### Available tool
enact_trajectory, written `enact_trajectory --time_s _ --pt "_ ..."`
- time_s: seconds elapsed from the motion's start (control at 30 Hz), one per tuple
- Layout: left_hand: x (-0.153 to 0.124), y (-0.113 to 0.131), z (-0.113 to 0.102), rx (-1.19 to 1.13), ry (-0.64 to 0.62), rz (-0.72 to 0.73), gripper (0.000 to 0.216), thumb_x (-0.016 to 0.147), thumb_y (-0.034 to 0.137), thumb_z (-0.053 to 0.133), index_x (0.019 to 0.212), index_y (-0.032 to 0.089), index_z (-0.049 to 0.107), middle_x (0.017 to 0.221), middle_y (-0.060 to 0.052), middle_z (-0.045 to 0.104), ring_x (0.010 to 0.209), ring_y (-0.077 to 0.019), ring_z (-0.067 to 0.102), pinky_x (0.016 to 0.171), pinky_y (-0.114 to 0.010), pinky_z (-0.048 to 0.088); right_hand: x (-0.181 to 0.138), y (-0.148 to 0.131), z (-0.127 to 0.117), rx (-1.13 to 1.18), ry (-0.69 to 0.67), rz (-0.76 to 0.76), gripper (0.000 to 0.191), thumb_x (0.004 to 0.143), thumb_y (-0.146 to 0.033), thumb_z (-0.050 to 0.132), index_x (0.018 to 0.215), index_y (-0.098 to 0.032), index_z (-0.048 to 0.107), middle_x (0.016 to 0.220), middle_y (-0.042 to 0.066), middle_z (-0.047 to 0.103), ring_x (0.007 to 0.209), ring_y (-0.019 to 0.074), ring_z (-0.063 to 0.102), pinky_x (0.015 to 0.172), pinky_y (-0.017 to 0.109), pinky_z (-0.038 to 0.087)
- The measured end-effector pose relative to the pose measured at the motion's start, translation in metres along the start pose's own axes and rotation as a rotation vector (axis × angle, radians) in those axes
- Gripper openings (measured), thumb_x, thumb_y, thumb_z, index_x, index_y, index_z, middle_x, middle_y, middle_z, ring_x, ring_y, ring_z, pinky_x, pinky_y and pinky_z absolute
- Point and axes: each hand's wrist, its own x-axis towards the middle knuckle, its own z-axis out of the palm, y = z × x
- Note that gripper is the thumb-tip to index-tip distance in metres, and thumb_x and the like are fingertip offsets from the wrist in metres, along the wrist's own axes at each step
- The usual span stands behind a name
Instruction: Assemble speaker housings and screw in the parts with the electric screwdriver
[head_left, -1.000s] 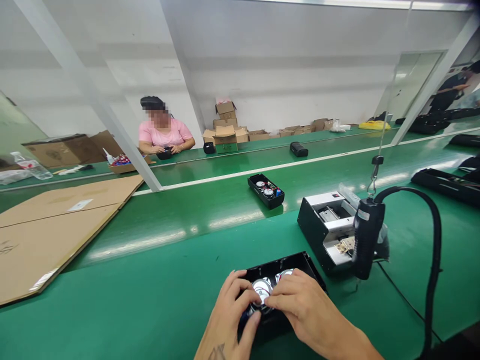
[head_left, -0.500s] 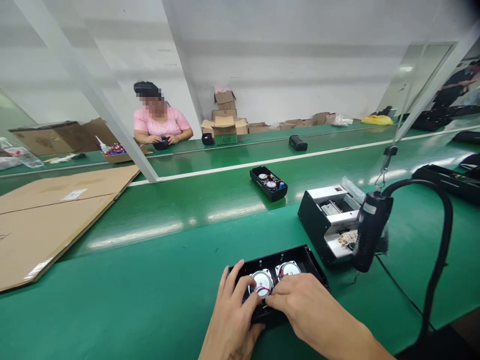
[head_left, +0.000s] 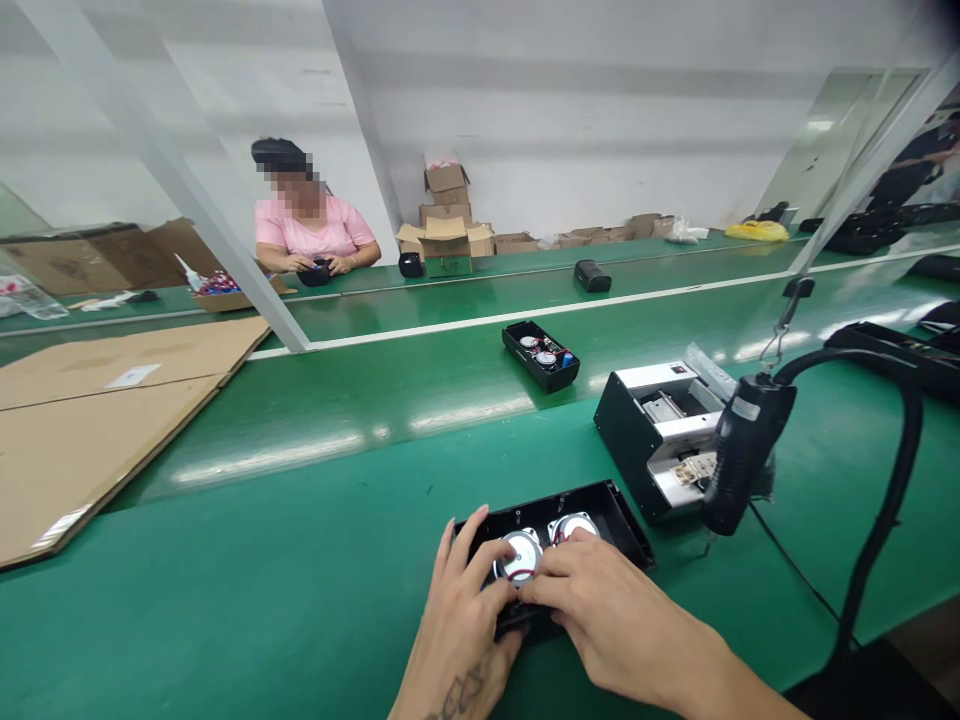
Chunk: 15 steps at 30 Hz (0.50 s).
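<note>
The left hand and right hand, fingers half curled, grip a round speaker from both sides. It sits in an open black case on the green workbench, just beside a second speaker.

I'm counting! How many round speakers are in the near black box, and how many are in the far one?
Speakers in near black box: 2
Speakers in far black box: 2
Total: 4
</note>
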Motion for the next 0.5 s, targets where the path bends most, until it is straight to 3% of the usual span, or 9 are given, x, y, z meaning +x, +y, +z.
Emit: enact_trajectory --time_s 0.23,0.4,0.5 --pt "0.009 0.001 -0.007 0.006 0.042 0.028 0.034 0.065 0.001 0.077 0.087 0.026 0.070 0.119 -0.002 0.076 0.143 -0.0468 0.053 0.112 -0.084 0.039 0.001 0.006 0.010 -0.027 -0.004 0.013 0.029 0.094 -0.004 0.058 0.102 -0.027 0.074 0.089 -0.002 0.078 0.082 0.0191 0.069 0.080 0.034 0.038" --pt "0.013 0.000 -0.012 0.070 -0.031 0.034 0.033 0.062 0.009 0.088 0.086 0.028 0.076 0.116 0.000 0.077 0.139 -0.0477 0.055 0.110 -0.081 0.044 0.001 0.003 0.002 -0.073 -0.062 0.001 0.035 0.094 -0.002 0.055 0.108 -0.026 0.074 0.094 0.000 0.080 0.088 0.0204 0.071 0.085 0.036 0.039" --pt "0.015 0.002 -0.016 0.077 -0.109 0.011 0.029 0.065 0.012 0.088 0.086 0.029 0.078 0.118 0.000 0.076 0.141 -0.0469 0.052 0.114 -0.080 0.039 0.000 0.002 0.000 -0.066 -0.079 0.001 0.029 0.095 -0.005 0.061 0.112 -0.026 0.074 0.098 0.001 0.080 0.092 0.0216 0.071 0.090 0.037 0.039"
